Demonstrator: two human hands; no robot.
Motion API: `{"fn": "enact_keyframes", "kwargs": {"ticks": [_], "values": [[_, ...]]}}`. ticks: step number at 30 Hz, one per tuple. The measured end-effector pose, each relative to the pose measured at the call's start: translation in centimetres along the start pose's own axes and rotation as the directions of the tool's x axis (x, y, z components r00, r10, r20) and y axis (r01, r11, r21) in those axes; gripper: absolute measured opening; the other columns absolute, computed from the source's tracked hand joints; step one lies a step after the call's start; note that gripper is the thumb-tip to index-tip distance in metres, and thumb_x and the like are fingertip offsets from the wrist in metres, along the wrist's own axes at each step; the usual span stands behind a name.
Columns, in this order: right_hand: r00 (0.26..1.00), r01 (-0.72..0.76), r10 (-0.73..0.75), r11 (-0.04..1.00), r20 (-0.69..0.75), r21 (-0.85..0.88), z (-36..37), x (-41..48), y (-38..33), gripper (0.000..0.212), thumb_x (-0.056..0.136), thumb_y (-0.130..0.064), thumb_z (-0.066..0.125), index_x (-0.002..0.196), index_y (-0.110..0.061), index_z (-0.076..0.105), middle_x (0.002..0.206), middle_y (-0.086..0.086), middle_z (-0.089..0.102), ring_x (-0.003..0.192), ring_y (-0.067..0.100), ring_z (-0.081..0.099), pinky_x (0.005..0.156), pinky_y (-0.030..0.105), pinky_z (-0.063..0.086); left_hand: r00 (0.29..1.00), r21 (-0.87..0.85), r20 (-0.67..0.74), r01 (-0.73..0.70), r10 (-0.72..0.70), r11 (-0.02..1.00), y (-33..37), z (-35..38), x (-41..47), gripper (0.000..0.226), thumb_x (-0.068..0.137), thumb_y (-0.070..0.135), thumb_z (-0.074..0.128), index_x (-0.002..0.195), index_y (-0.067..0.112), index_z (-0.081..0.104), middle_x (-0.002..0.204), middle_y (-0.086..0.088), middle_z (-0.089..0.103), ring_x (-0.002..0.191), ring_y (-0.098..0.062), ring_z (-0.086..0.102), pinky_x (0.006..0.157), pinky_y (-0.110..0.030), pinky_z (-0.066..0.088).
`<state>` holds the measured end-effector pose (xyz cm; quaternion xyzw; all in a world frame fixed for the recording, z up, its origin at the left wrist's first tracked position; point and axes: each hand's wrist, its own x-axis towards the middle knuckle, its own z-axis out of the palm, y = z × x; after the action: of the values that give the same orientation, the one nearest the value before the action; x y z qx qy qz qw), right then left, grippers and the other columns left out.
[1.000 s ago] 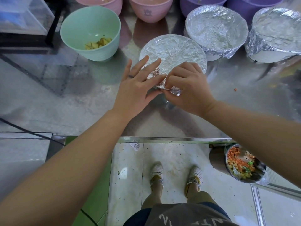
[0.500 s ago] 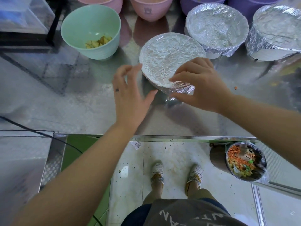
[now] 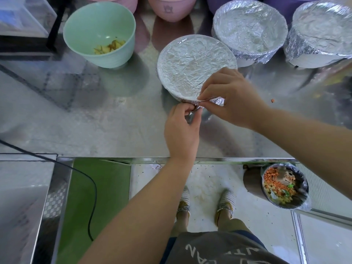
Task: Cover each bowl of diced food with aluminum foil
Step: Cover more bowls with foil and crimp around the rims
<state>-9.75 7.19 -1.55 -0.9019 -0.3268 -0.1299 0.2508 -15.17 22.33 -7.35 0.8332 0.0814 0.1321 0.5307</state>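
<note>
Two hands on the foil (image 3: pixel 196 61) | our left hand (image 3: pixel 181 126), open a moment ago, now pinches its near edge beside our pinching right hand (image 3: pixel 232 98) | green bowl (image 3: pixel 99 33) uncovered

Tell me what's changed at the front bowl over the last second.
The left hand lifted off the foil, drew back open, then returned to the near rim and now pinches the foil edge beside the right hand, which stayed at that edge. The green bowl and two covered bowls stayed put.
</note>
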Motion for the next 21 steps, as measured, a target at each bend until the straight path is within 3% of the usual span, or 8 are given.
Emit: {"fn": "enact_keyframes", "kwargs": {"ticks": [8,14,17,21], "values": [[0.999,-0.014,0.013,0.999,0.031,0.040,-0.1,0.1,-0.4,0.018,0.090,-0.028,0.068,0.085,-0.012,0.075,0.087,0.002,0.069,0.085,0.031,0.060,0.081,0.048,0.047,0.998,-0.032,0.003,0.070,-0.070,0.997,-0.7,-0.3,1.0,0.016,0.090,0.030,0.074,0.092,0.014,0.073,0.086,0.007,0.075,0.083,-0.012,0.070,0.077,-0.041,0.056],[0.999,-0.026,0.024,0.999,0.045,0.045,-0.2,0.3,-0.5,0.022,0.091,-0.031,0.065,0.085,-0.012,0.075,0.086,0.001,0.068,0.084,0.030,0.061,0.081,0.047,0.048,0.998,0.088,-0.015,0.055,-0.054,0.995,-1.2,-1.5,2.4,0.039,0.079,0.046,0.082,0.094,0.017,0.059,0.090,0.008,0.067,0.081,-0.015,0.066,0.076,-0.046,0.053],[0.998,-0.039,0.037,0.998,0.051,0.044,-0.2,0.3,-0.5,0.020,0.090,-0.030,0.066,0.084,-0.012,0.074,0.085,0.001,0.068,0.083,0.029,0.060,0.080,0.047,0.048,0.990,0.233,-0.110,-0.058,0.085,0.971,-1.6,-1.6,2.9,0.070,0.069,0.050,0.088,0.112,0.009,0.051,0.111,-0.006,0.058,0.099,-0.027,0.058,0.083,-0.050,0.052],[0.997,-0.043,0.041,0.998,0.061,0.039,-0.2,0.3,-0.5,0.020,0.090,-0.030,0.066,0.084,-0.013,0.074,0.085,0.001,0.068,0.083,0.028,0.060,0.081,0.045,0.047,0.942,0.401,-0.125,-0.240,0.312,0.884,-2.0,-2.3,3.7,0.113,0.063,0.058,0.089,0.147,0.018,0.023,0.149,-0.027,0.033,0.139,-0.040,0.032,0.115,-0.055,0.033]]}}
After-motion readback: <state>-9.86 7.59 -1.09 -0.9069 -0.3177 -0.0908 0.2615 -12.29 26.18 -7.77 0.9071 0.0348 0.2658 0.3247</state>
